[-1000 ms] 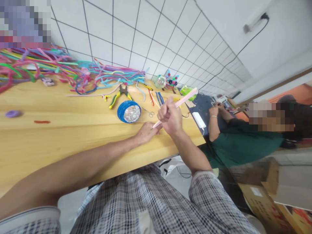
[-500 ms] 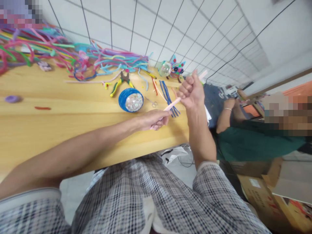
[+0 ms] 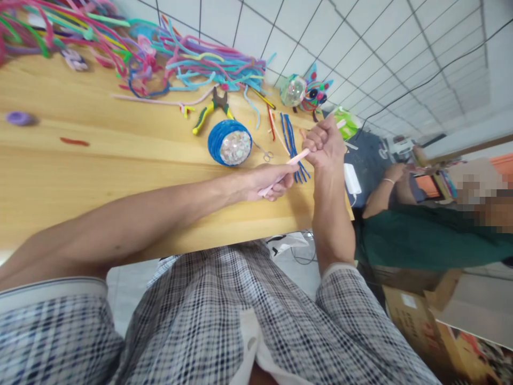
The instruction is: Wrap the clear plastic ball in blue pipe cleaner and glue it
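A pale pink pipe cleaner (image 3: pixel 298 156) runs slantwise between my two hands, above the table's front part. My left hand (image 3: pixel 272 183) is closed around its lower stretch, with an end poking out below the fingers. Higher up and to the right, my right hand (image 3: pixel 325 143) grips it in a fist, and the other end sticks out past the hand. Just behind the hands lie several cut blue pipe cleaners (image 3: pixel 289 140). To their left sits a ball wound in blue (image 3: pixel 229 143) with a clear, glittery face. Small scissors (image 3: pixel 267 156) rest beside it.
Yellow-and-green pliers (image 3: pixel 216 107) lie behind the ball. A heap of coloured pipe cleaners (image 3: pixel 216 67) lines the wall. A decorated animal figure (image 3: pixel 315 93) stands at the back. A purple ring (image 3: pixel 19 118) is far left. Another person's arm (image 3: pixel 385 190) is at right.
My hands have come closer together along the pipe cleaner, and its lower end now shows below my left hand. The view has shifted, so the table things appear lower and farther right.
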Tool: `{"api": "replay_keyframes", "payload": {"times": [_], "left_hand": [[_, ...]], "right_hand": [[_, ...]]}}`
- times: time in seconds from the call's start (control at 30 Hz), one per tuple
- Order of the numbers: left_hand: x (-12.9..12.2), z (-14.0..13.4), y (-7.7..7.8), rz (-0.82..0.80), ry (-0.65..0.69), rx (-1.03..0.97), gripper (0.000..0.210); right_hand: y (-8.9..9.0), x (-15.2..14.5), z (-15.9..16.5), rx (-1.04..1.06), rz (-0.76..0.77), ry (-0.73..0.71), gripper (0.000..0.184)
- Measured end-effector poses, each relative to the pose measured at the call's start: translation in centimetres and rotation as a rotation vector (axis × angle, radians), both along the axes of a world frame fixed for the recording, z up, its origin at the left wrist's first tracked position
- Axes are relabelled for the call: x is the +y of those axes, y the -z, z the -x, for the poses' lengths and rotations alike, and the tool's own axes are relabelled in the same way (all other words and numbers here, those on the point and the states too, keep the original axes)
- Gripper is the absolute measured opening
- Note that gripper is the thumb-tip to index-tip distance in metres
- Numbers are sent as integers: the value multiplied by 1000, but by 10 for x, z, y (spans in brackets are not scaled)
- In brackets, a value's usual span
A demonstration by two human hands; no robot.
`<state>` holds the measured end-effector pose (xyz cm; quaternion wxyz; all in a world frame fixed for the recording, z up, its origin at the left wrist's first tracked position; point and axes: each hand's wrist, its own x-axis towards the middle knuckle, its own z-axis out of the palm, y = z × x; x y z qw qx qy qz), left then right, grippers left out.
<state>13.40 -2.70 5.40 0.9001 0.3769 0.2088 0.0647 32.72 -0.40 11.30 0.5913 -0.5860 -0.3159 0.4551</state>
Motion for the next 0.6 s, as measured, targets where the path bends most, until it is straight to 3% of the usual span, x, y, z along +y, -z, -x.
{"api": "replay_keyframes", "payload": {"times": [0.37, 0.47, 0.6], "left_hand": [[-7, 0, 15, 0, 53, -19, 69], [-13, 3, 23, -141, 35, 15, 65], [-17, 5, 42, -494, -29, 23, 71]], "right_hand": [[-4, -12, 10, 100, -72, -9, 61], [-8, -20, 20, 163, -113, 46, 63], [-17, -33, 39, 166, -173, 64, 64]]}}
